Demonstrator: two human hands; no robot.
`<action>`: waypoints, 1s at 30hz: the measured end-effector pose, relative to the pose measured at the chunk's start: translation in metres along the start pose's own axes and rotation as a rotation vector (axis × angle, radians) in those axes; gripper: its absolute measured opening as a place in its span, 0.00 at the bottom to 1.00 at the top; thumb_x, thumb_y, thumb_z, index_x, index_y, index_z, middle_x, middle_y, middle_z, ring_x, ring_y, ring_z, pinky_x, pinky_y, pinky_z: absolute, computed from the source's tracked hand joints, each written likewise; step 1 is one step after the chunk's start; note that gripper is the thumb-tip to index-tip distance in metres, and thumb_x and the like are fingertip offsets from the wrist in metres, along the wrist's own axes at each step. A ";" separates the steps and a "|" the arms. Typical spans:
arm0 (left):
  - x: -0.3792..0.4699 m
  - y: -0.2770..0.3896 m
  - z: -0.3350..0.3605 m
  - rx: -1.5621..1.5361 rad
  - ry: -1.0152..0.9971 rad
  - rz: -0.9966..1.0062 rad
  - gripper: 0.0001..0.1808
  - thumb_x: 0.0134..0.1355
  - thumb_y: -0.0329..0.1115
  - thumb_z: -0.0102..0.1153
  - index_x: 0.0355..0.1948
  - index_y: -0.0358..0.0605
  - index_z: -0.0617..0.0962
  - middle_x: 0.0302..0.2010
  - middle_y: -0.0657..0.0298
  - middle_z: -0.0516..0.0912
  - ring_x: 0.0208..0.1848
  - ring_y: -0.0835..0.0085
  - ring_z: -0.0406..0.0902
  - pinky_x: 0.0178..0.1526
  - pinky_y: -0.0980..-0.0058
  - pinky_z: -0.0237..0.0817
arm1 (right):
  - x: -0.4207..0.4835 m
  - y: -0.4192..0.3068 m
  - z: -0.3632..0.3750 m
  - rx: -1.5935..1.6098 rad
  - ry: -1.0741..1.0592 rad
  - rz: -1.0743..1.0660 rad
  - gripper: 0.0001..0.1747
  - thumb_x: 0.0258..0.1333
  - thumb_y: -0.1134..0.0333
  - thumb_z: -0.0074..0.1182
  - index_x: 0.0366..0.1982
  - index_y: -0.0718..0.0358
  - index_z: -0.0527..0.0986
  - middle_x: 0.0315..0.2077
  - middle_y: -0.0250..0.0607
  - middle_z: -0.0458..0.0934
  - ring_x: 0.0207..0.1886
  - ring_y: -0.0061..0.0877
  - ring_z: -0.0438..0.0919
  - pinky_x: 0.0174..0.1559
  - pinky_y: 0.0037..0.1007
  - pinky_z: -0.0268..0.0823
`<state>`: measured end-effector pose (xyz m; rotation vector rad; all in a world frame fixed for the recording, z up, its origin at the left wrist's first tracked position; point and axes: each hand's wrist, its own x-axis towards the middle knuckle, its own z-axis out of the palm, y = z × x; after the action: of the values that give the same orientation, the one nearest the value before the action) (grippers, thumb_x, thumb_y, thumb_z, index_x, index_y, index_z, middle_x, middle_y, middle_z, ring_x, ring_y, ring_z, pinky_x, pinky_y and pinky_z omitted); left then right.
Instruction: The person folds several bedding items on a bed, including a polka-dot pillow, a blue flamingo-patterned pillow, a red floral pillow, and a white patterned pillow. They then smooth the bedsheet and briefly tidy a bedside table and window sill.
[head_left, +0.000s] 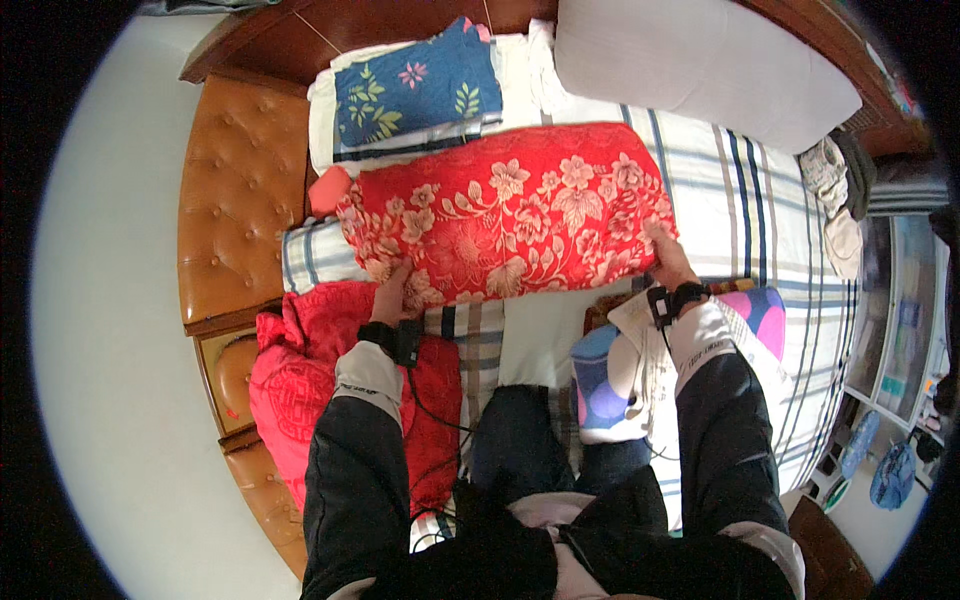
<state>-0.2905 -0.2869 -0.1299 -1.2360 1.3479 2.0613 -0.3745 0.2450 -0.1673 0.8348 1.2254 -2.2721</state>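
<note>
A folded red cloth with a pale floral pattern (510, 214) lies across the bed before me, its long side running left to right. My left hand (391, 289) grips its near left corner. At the near right corner, my right hand (669, 255) holds the edge, fingers on top of the fabric. The parts of both hands beneath the cloth are hidden. Behind its left part lies a folded blue cloth with leaves and flowers (420, 86), on white and striped bedding. A small coral-coloured piece (330, 191) shows at the cloth's left end.
A bright red cloth (300, 375) lies near my left forearm. Under my right forearm are a patterned purple and blue item (600, 382) and a cream cloth (637, 330). A grey cushion (697, 67) rests against the headboard. Tufted brown leather panels (240, 202) border the left side.
</note>
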 end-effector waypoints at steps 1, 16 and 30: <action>0.001 0.009 0.003 0.070 -0.010 0.011 0.18 0.71 0.47 0.65 0.54 0.48 0.83 0.44 0.67 0.88 0.41 0.71 0.86 0.38 0.67 0.78 | -0.001 -0.005 0.016 -0.027 0.041 0.028 0.31 0.63 0.56 0.68 0.61 0.65 0.74 0.52 0.42 0.84 0.53 0.33 0.85 0.57 0.40 0.80; -0.126 0.374 -0.018 0.070 -0.070 0.932 0.22 0.71 0.40 0.65 0.60 0.39 0.77 0.51 0.55 0.87 0.47 0.64 0.87 0.49 0.62 0.81 | -0.058 -0.200 0.295 -0.096 -0.420 -0.464 0.23 0.70 0.65 0.59 0.60 0.70 0.73 0.54 0.47 0.84 0.53 0.31 0.86 0.57 0.35 0.80; 0.024 0.132 -0.102 0.981 0.195 0.658 0.27 0.69 0.41 0.66 0.64 0.38 0.77 0.57 0.54 0.85 0.54 0.65 0.82 0.54 0.66 0.73 | -0.054 -0.102 0.083 -0.717 0.213 -0.383 0.39 0.64 0.61 0.66 0.70 0.70 0.66 0.60 0.49 0.77 0.58 0.34 0.79 0.56 0.36 0.75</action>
<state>-0.3499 -0.4407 -0.0947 -0.5760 2.6441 1.2001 -0.4232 0.2323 -0.0344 0.5992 2.2625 -1.7783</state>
